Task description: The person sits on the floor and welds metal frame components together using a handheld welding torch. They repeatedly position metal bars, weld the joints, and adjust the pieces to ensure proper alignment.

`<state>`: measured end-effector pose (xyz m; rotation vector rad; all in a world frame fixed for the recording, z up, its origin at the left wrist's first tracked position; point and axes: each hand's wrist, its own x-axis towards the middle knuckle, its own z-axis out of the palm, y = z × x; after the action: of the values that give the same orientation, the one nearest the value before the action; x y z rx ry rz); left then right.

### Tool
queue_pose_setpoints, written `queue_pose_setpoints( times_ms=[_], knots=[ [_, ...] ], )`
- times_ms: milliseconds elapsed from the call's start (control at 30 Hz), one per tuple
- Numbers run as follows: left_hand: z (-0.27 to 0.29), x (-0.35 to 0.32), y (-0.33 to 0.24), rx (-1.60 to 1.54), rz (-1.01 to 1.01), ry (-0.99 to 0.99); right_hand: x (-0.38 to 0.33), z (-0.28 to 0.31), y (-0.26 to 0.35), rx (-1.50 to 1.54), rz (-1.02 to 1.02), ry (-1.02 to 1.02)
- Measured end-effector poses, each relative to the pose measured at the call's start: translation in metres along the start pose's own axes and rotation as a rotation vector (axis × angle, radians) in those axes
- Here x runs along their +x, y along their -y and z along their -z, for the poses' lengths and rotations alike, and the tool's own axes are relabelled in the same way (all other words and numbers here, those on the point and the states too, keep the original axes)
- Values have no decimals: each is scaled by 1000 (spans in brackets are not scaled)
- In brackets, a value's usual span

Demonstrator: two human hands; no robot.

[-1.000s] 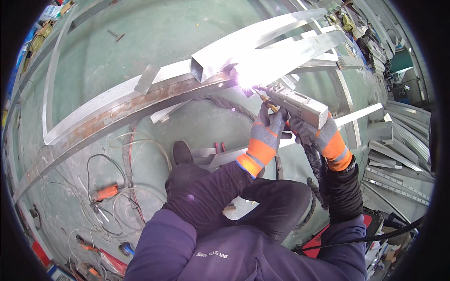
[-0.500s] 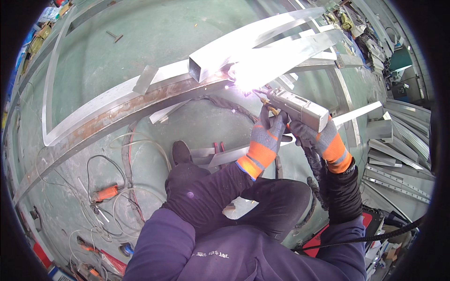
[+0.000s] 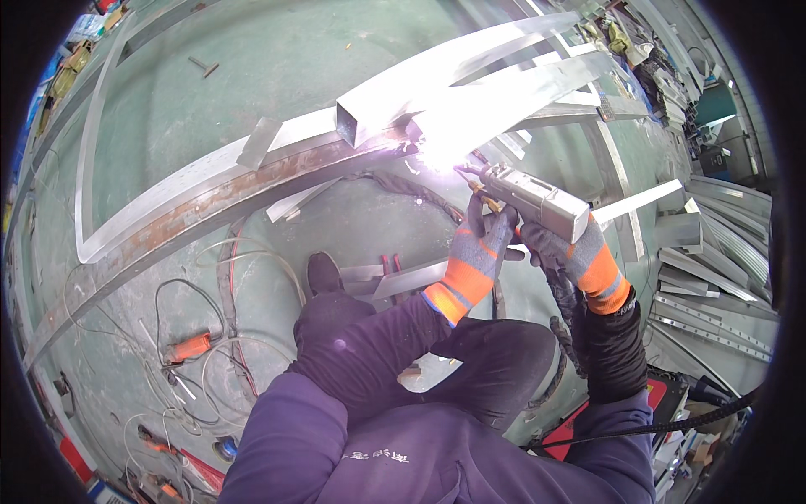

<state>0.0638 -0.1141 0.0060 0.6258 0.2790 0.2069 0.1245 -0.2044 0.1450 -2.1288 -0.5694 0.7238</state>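
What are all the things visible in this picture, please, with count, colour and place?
welding gun: one, silver-grey, right of centre, tip at the bright glare
square tube: one, silver, open end at centre top
curved beam: one, rusty brown, running lower left to centre
flat offcut: one, silver, lying on the beam
cables: several, pale, on the green floor at left
orange-handled tool: one, among the cables
metal profiles: a stack, silver, at right
hands: left and right, grey-orange gloves, both on the gun
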Motion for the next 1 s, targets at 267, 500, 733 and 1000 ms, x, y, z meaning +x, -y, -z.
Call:
queue_pose_setpoints(
  times_ms=[267, 500, 733, 1000],
  knots=[
    [-2, -5, 1, -3, 16, 8, -6, 2, 1, 27, -35, 11],
    [2, -8, 13, 3, -17, 25, -10, 2, 2, 63, -60, 22],
    [-4, -17, 16, -105, -15, 52, -18, 11, -4, 78, -90, 50],
    [3, 9, -5, -74, -125, 72, 3, 6, 14, 30, 44, -21]
  ],
)
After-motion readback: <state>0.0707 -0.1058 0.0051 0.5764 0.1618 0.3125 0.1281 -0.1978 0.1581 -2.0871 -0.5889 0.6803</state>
